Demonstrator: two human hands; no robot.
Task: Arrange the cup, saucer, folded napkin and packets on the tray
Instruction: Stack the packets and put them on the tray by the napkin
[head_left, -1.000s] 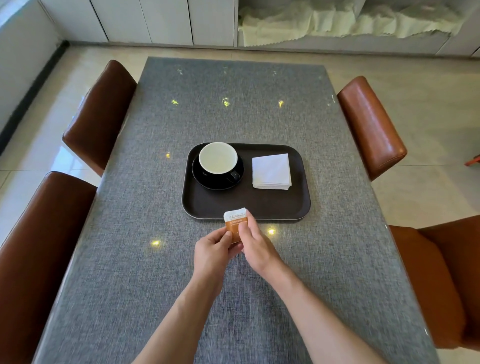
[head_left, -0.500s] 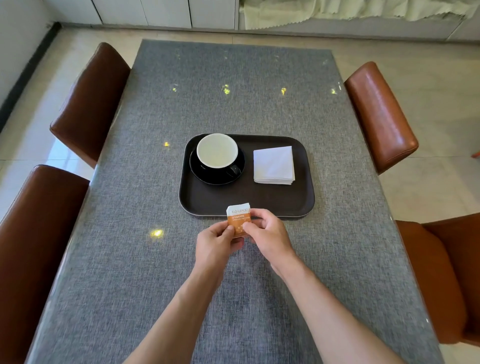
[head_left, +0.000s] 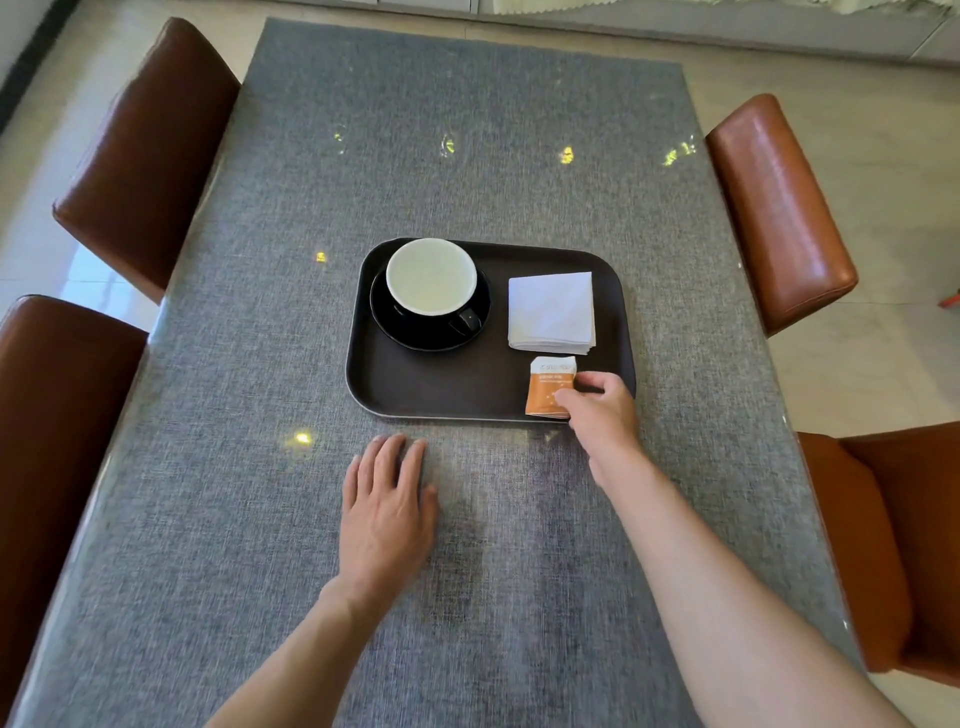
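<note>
Here the right hand (head_left: 602, 410) fingers pinch the small orange-and-white paper packet (head_left: 549, 387), apparently resting on the dark rectangular plastic tray (head_left: 441, 387)'s near-right corner. Light, floppy; edge grip suits. Left hand (head_left: 387, 512) flat, fingers spread.

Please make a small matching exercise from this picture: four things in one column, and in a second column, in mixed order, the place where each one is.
Things:
1. cup
2. folded napkin
3. packet
4. left hand

Places:
A. flat on the grey table, in front of the tray
B. on the black saucer, left part of the tray
C. near right corner of the tray, at the fingers of the right hand
D. far right part of the tray, beyond the packet

Pairs: 1-B, 2-D, 3-C, 4-A
</note>
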